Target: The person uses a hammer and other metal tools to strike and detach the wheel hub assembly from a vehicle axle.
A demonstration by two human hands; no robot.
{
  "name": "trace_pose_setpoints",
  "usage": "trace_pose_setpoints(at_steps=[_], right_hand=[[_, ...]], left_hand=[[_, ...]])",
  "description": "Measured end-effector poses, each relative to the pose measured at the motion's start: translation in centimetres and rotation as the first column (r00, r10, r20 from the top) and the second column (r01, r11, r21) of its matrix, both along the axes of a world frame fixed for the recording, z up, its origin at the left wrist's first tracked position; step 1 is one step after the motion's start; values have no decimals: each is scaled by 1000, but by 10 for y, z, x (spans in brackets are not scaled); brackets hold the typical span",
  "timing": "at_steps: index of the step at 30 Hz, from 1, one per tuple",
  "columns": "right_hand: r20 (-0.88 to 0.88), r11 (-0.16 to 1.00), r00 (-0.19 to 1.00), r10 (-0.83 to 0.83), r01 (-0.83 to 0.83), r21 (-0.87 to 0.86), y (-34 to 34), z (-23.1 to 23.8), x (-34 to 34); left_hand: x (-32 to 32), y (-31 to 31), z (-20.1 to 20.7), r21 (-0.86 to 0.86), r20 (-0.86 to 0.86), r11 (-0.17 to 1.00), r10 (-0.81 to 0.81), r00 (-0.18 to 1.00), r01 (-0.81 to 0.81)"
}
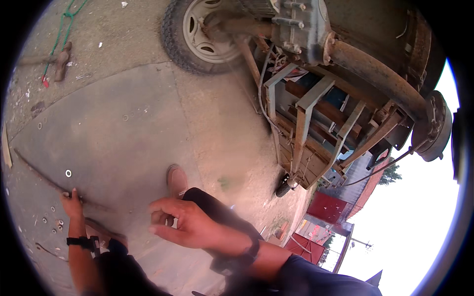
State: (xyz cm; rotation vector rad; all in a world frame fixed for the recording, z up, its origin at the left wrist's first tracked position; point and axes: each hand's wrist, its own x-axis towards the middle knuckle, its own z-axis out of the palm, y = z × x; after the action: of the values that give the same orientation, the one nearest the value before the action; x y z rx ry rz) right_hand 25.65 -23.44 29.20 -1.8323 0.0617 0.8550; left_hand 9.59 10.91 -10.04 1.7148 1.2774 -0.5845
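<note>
Low on the left, my left hand (72,206) closes around a long, thin, rusty metal bar (38,173), held just above or against the grey ground sheet (143,108). The bar's far end reaches up and left; its other end blurs toward my shoe. My right hand (185,224) is in the air near the middle, fingers curled and thumb slightly apart. Whatever may be inside its fingers is too dark to make out. A pale ring (68,173) lies beside the bar, and several small washers (53,209) are scattered below my left hand.
A tilted vehicle frame (311,93) with a rusty axle (375,74) and a tyred wheel (197,37) stands at upper right. At upper left lie a hammer (62,61) and a green cord (66,24). My brown shoe (177,180) stands on the ground.
</note>
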Motion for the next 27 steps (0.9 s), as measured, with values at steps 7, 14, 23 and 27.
trace_pose_setpoints(at_steps=[7, 14, 23, 27], right_hand=[[-6, 999, 999, -34, 34, 31, 1, -9, 5], [4, 999, 1000, -5, 5, 32, 2, -16, 1], [38, 995, 999, -17, 21, -93, 12, 7, -44], [-51, 995, 994, -93, 90, -47, -10, 82, -18]], left_hand=[[-59, 75, -63, 160, 7, 964, -215, 977, 211], [-54, 95, -104, -324, 76, 928, -166, 983, 182], [70, -12, 134, -734, 23, 589, 517, 855, -337], [132, -77, 292, -793, 66, 496, 649, 758, -355]])
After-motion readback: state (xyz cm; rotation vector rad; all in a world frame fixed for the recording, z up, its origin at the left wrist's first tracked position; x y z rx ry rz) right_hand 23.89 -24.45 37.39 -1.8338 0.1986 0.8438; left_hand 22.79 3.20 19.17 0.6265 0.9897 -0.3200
